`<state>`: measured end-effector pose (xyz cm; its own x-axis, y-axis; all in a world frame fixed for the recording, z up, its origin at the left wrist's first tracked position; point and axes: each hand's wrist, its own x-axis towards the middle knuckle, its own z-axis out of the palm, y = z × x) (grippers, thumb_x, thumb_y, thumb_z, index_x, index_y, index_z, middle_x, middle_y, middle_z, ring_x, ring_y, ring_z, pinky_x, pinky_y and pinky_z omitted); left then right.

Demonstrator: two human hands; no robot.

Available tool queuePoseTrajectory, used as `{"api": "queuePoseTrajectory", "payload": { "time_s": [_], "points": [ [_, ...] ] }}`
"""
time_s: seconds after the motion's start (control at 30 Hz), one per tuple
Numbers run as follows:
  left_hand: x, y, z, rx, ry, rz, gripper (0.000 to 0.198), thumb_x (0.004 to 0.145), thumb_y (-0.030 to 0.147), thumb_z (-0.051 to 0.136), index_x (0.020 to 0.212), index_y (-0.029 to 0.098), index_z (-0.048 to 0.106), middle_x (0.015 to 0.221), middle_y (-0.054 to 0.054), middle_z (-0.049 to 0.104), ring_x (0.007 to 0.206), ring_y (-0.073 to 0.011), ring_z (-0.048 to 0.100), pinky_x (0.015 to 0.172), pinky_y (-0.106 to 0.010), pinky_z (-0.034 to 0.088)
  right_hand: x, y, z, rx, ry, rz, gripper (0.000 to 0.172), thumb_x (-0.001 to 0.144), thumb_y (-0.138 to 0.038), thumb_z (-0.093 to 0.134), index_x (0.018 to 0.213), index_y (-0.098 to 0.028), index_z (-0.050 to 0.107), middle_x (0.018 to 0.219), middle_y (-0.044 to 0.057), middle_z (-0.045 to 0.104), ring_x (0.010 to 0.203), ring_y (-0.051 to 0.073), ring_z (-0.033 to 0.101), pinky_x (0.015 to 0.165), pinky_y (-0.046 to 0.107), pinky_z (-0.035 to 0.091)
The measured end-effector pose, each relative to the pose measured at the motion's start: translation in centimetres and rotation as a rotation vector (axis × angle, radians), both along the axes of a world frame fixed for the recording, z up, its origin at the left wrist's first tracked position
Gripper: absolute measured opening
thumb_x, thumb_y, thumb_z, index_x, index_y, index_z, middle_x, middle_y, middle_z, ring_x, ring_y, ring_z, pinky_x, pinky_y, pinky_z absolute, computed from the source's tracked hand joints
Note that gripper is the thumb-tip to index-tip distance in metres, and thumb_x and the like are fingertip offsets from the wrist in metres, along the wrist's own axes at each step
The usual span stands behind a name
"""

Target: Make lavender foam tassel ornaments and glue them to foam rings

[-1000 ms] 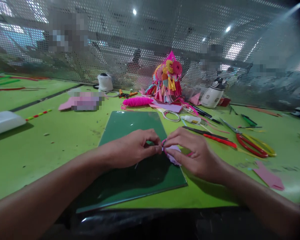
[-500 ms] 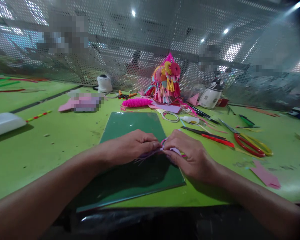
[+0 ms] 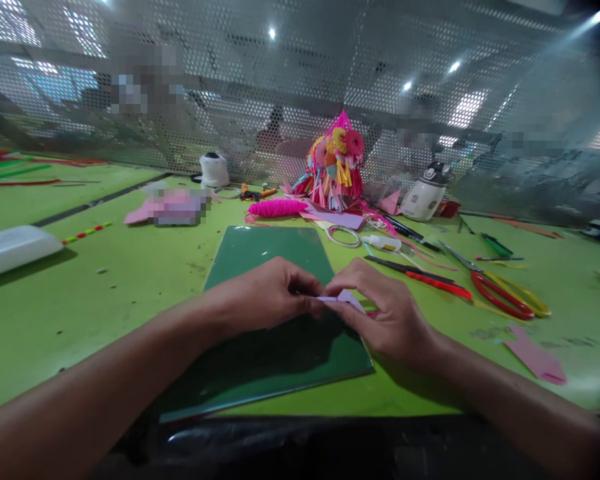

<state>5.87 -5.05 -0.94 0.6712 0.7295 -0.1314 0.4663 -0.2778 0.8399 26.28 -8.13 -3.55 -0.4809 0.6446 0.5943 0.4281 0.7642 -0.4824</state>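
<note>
A small piece of lilac paper is pinched between my two hands, over the right part of a dark green board. My left hand is closed, its thumb and fingertips on the paper's left end. From the other side my right hand grips the paper between thumb and fingers. A bit of pink yarn shows beneath my right hand. My fingers hide much of the paper.
On the green table, a red-handled cutter and scissors lie to the right, near a pink paper scrap. Behind stand magenta yarn, a tape roll, a glue bottle and a tasselled paper ornament.
My fingers have shifted slightly on the lilac paper, and more of it shows by my right hand. The fringe strips under my left hand are now out of sight. The view has tilted slightly.
</note>
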Motion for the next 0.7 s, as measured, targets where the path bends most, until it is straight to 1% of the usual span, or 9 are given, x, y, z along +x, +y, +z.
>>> {"api": "queuePoseTrajectory", "payload": {
  "time_s": [0.1, 0.2, 0.37, 0.43, 0.5, 0.57, 0.63, 0.7],
  "points": [
    [0.1, -0.1, 0.0, -0.056, -0.018, 0.004, 0.026, 0.081, 0.039, 0.058, 0.082, 0.016, 0.070, 0.054, 0.005, 0.049, 0.047, -0.0067, 0.034, 0.046, -0.019, 0.024, -0.2, 0.2, -0.1, 0.034, 0.032, 0.040, 0.005, 0.086, -0.018, 0.060, 0.089, -0.018, 0.064, 0.080, 0.004, 0.064, 0.077, 0.016, 0.056, 0.070, 0.031, 0.043],
    [0.2, -0.1, 0.1, -0.047, -0.021, -0.012, 0.029, 0.081, 0.042, 0.058, 0.082, 0.015, 0.070, 0.060, 0.004, 0.052, 0.051, -0.0069, 0.037, 0.048, -0.019, 0.026, 0.0, 0.4, -0.3, 0.015, 0.040, 0.053, 0.005, 0.086, -0.019, 0.060, 0.086, -0.019, 0.065, 0.078, 0.004, 0.065, 0.075, 0.016, 0.057, 0.070, 0.031, 0.044],
    [-0.1, 0.2, 0.6, 0.019, 0.076, -0.041, 0.041, 0.083, 0.050, 0.051, 0.088, 0.015, 0.070, 0.067, 0.001, 0.059, 0.058, -0.0101, 0.045, 0.053, -0.020, 0.031, 0.1, 0.7, -0.2, -0.111, 0.041, 0.016, 0.008, 0.086, -0.020, 0.059, 0.082, -0.017, 0.065, 0.077, 0.004, 0.064, 0.070, 0.014, 0.056, 0.066, 0.029, 0.044],
    [-0.3, 0.3, 0.8, 0.066, 0.113, -0.056, 0.041, 0.083, 0.050, 0.050, 0.092, 0.015, 0.069, 0.071, 0.000, 0.061, 0.061, -0.0107, 0.047, 0.055, -0.020, 0.033, 0.0, 0.8, -0.2, -0.161, 0.042, -0.005, 0.008, 0.086, -0.020, 0.060, 0.080, -0.016, 0.065, 0.077, 0.004, 0.064, 0.070, 0.013, 0.056, 0.065, 0.028, 0.043],
    [-0.3, 0.4, 0.9, 0.132, 0.152, -0.080, 0.037, 0.082, 0.046, 0.053, 0.096, 0.017, 0.069, 0.071, 0.001, 0.062, 0.061, -0.0109, 0.048, 0.055, -0.020, 0.033, -0.1, 1.0, -0.2, -0.227, 0.035, -0.008, 0.009, 0.085, -0.021, 0.060, 0.079, -0.015, 0.064, 0.074, 0.002, 0.063, 0.068, 0.012, 0.055, 0.064, 0.026, 0.042],
    [-0.2, 0.3, 0.8, 0.196, 0.222, -0.097, 0.031, 0.081, 0.042, 0.055, 0.091, 0.016, 0.070, 0.065, 0.001, 0.060, 0.059, -0.0111, 0.048, 0.054, -0.020, 0.032, -0.2, 1.1, -0.3, -0.314, 0.034, 0.000, 0.011, 0.085, -0.023, 0.060, 0.079, -0.015, 0.063, 0.070, 0.001, 0.061, 0.064, 0.011, 0.054, 0.062, 0.025, 0.042],
    [-0.3, 0.1, 0.9, 0.259, 0.293, -0.102, 0.028, 0.081, 0.039, 0.054, 0.079, 0.015, 0.069, 0.057, 0.001, 0.057, 0.054, -0.0109, 0.046, 0.051, -0.021, 0.029, -0.1, 1.3, -0.5, -0.399, 0.045, 0.015, 0.013, 0.087, -0.026, 0.058, 0.081, -0.015, 0.061, 0.068, 0.000, 0.059, 0.060, 0.010, 0.052, 0.058, 0.024, 0.041],
    [-1.0, 0.1, 1.3, 0.322, 0.352, -0.119, 0.029, 0.080, 0.038, 0.054, 0.068, 0.015, 0.068, 0.051, 0.001, 0.055, 0.049, -0.0103, 0.043, 0.048, -0.023, 0.026, 0.0, 1.5, -0.5, -0.437, 0.069, 0.019, 0.016, 0.088, -0.029, 0.056, 0.082, -0.015, 0.059, 0.068, 0.000, 0.059, 0.058, 0.010, 0.052, 0.056, 0.024, 0.041]
  ]
}}
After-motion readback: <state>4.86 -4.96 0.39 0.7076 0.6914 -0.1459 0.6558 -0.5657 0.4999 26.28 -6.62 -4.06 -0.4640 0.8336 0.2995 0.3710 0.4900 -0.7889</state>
